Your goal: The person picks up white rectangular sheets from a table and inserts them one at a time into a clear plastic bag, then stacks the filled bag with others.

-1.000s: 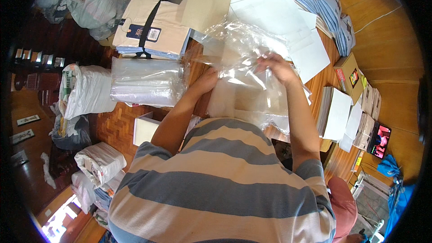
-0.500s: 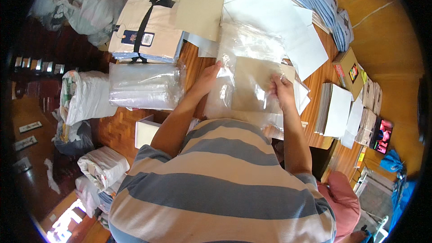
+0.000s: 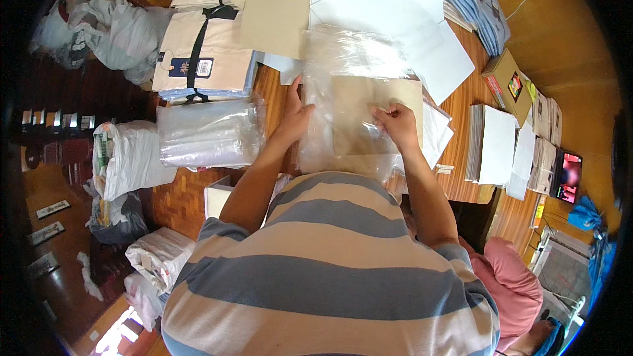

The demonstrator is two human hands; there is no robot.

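A clear plastic bag (image 3: 316, 135) lies on top of a pile of clear bags in front of me, with a tan sheet of card (image 3: 353, 115) inside or under its film; I cannot tell which. Along the bag's left edge rests my left hand (image 3: 295, 117), index finger stretched out and thumb apart from it. My right hand (image 3: 399, 125) is over the right part of the card, thumb and fingertips pinched together. What lies in that pinch, if anything, is too small to make out.
Folded beige garments (image 3: 178, 43) tied with black strap stand at left, near a stack of plastic bags (image 3: 208, 132). White sheets (image 3: 369, 6) cover the far table. At right are a stack of white cards (image 3: 494, 145), a cardboard box (image 3: 508, 86) and a lit screen (image 3: 568, 177).
My right hand has moved left from the card's right edge to over its surface, fingers now pinched. My left hand has shifted slightly left and down, and the whole view has shifted a little.
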